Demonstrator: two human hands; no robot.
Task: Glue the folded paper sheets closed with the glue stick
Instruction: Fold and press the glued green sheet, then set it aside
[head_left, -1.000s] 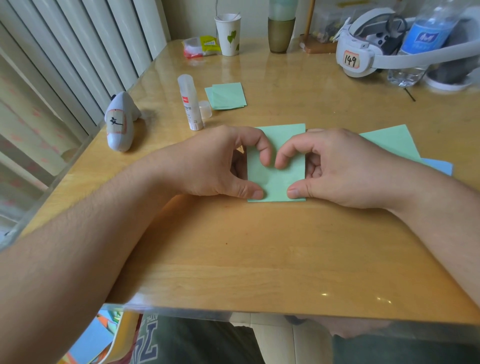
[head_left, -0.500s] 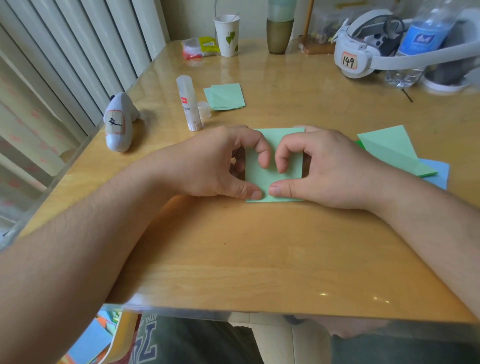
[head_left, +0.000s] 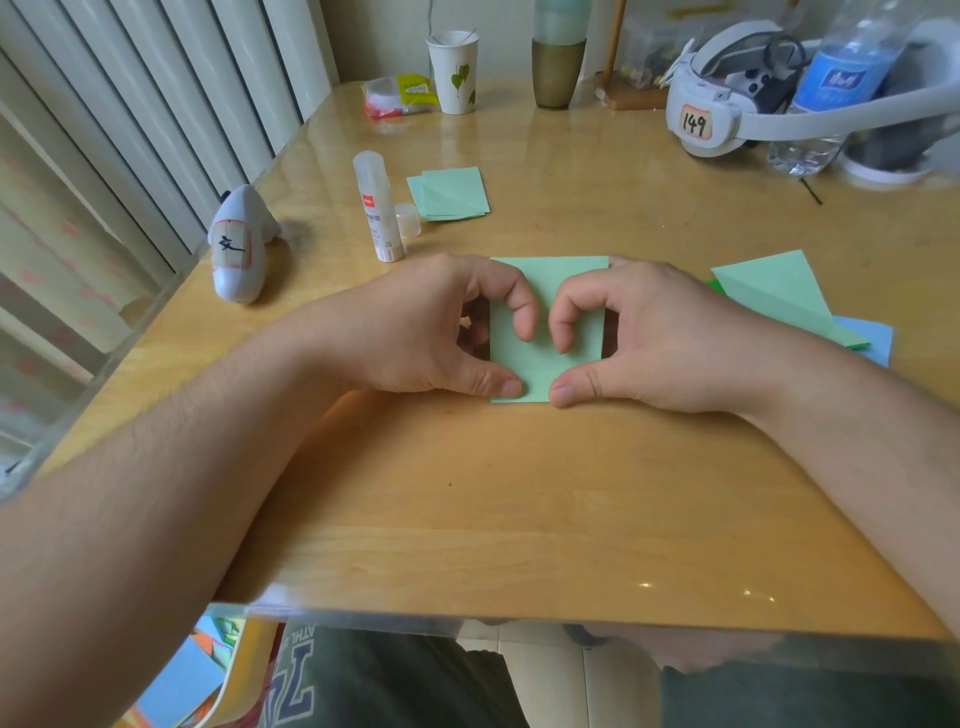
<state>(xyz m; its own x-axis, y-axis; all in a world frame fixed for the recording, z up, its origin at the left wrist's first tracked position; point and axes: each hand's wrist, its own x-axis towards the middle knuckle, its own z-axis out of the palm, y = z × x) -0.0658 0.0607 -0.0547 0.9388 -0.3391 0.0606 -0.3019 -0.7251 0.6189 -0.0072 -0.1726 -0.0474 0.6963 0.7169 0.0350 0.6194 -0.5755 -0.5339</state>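
Note:
A folded light-green paper sheet (head_left: 546, 291) lies flat on the wooden table in front of me. My left hand (head_left: 415, 332) presses its left side with the bent index fingertip and the thumb tip. My right hand (head_left: 670, 343) presses its right side the same way, and the two thumbs nearly meet at the sheet's near edge. The glue stick (head_left: 375, 208) stands upright and uncapped to the far left, with its clear cap (head_left: 408, 221) beside it. Neither hand touches the glue stick.
A small stack of folded green sheets (head_left: 452, 193) lies behind the glue stick. More green paper (head_left: 779, 296) over a blue sheet (head_left: 875, 338) lies at the right. A white figurine (head_left: 239, 244) sits at the left edge. A paper cup (head_left: 454, 70), headset (head_left: 727, 114) and water bottle (head_left: 831, 88) stand at the back.
My right hand has slid left across the sheet, bringing its thumb and index finger close to those of my left hand. The left hand has stayed in place.

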